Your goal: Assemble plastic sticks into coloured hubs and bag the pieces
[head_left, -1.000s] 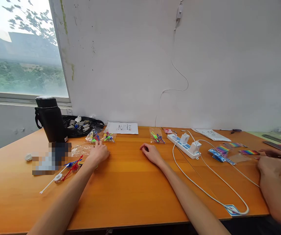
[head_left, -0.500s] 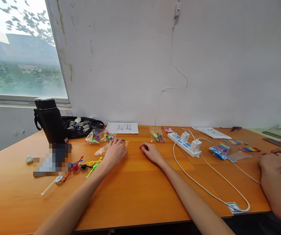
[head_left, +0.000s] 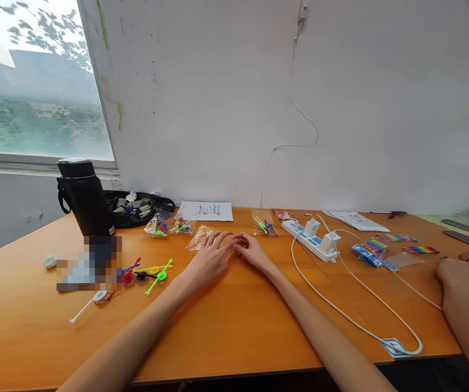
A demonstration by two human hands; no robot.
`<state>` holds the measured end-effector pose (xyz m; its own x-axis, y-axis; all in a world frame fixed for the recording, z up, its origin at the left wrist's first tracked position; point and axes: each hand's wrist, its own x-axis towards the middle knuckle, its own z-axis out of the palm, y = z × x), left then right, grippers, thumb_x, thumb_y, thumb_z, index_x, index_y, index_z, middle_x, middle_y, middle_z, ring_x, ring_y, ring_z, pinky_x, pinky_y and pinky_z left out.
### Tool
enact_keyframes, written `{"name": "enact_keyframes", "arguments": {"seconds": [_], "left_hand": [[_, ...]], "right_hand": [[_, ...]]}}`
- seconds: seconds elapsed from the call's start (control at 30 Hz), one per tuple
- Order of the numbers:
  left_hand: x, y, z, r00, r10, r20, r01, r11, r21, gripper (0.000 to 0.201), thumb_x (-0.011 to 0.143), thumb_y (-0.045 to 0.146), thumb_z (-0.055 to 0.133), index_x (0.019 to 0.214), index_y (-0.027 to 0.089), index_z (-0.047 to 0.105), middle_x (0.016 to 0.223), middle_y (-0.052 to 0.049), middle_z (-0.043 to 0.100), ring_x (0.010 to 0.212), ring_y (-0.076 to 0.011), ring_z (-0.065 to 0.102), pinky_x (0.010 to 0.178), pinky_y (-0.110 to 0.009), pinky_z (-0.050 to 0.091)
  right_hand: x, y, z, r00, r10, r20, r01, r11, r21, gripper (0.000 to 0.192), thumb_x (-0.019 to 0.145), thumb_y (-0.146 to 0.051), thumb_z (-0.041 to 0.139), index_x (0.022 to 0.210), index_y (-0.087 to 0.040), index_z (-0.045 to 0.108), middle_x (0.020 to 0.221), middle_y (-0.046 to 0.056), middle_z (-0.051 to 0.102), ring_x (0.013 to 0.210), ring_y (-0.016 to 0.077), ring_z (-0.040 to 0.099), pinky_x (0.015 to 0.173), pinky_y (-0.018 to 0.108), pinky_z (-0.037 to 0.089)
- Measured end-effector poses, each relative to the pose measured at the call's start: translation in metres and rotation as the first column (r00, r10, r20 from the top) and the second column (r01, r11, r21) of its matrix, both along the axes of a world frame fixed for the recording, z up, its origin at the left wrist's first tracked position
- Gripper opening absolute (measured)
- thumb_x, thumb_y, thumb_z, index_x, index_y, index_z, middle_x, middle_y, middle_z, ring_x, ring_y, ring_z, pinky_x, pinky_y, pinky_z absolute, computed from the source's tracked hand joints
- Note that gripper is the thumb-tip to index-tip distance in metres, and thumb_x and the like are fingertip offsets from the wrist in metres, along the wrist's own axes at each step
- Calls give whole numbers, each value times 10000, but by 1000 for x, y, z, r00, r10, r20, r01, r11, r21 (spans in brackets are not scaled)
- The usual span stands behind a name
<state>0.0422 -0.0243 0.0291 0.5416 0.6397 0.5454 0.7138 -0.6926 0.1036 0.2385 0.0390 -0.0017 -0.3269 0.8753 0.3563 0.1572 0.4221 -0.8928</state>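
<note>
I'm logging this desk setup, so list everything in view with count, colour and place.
table: one, orange wood, underneath everything
clear bag: one, transparent, under the left fingertips
filled bags: three, clear with coloured sticks, along the back
loose sticks: several, mixed colours, left of the hands
flask: one, black, far left
power strip: one, white, right of centre
cable: one, white, looping to the front edge
co-worker's hand: right edge
left hand: flat on the clear bag
right hand: touching left fingertips
</note>
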Motion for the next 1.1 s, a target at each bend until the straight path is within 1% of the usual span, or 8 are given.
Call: {"name": "enact_keyframes", "arguments": {"seconds": [0.07, 0.17, 0.37, 0.5, 0.63, 0.77, 0.9, 1.1], "left_hand": [[-3, 0, 2, 1000, -22, 2, 22, 1000, 10, 745, 804, 155, 584, 1474, 373, 342, 1558, -19, 338, 1381, -292, 316, 1153, -504, 289], [-6, 0, 4, 999, -28, 18, 28, 1000, 5, 864, 751, 220, 665, 1510, 352, 276, 1586, -46, 292, 1410, -318, 283, 1165, -523, 258], [-11, 3, 4, 1000, 18, 20, -19, 1000, 22, 968, 696, 267, 719, 1530, 271, 227, 1565, -96, 333, 1431, -325, 272, 1200, -521, 159], [-17, 7, 5, 998, 61, 5, -61, 998, 23, 914, 663, 282, 733, 1467, 206, 306, 1458, -126, 450, 1397, -327, 322, 1195, -507, 176], [-21, 9, 5, 994, 112, -9, -112, 993, 31, 827, 659, 283, 732, 1393, 203, 360, 1335, -120, 523, 1298, -324, 419, 1165, -510, 232], [-20, 11, 4, 988, 157, -2, -156, 986, 49, 761, 677, 286, 728, 1349, 205, 380, 1306, -112, 524, 1259, -317, 444, 1156, -510, 236], [-20, 13, 3, 977, 212, 28, -214, 975, 56, 709, 700, 334, 726, 1319, 226, 398, 1276, -98, 531, 1209, -312, 470, 1143, -526, 233], [-22, 15, 3, 965, 259, 30, -260, 965, 36, 700, 690, 333, 726, 1300, 216, 404, 1263, -102, 533, 1194, -310, 469, 1119, -507, 264]], "right_hand": [[1, 3, 0, 1000, -25, -3, 26, 999, 19, 212, 800, -292, 619, 980, -181, 609, 954, 59, 695, 857, 187, 651, 725, 300, 492], [1, 4, 1, 998, -53, -16, 53, 998, 26, 194, 804, -294, 616, 962, -181, 612, 893, 53, 699, 859, 193, 659, 778, 320, 490], [-2, -6, 14, 999, -8, -49, 9, 1000, 9, 201, 807, -297, 610, 969, -178, 615, 823, 43, 694, 795, 180, 637, 721, 301, 463], [-4, -13, 22, 996, 41, -75, -40, 999, 16, 179, 808, -293, 613, 949, -182, 621, 808, 33, 682, 780, 169, 626, 718, 293, 453], [-4, -14, 26, 996, 47, -77, -46, 999, 22, 171, 815, -300, 615, 941, -184, 619, 799, 33, 675, 776, 167, 615, 721, 295, 446], [-3, -15, 26, 997, 60, -56, -60, 998, 11, 247, 823, -317, 631, 1031, -188, 595, 889, 48, 682, 874, 180, 620, 784, 310, 452], [-1, -19, 25, 985, 163, 47, -160, 985, -59, 442, 817, -304, 657, 1227, -209, 519, 1046, 61, 678, 948, 180, 608, 874, 338, 444], [-1, -18, 23, 984, 177, -26, -178, 977, -113, 457, 781, -264, 668, 1208, -212, 514, 977, 47, 683, 911, 181, 624, 858, 338, 465]]}}
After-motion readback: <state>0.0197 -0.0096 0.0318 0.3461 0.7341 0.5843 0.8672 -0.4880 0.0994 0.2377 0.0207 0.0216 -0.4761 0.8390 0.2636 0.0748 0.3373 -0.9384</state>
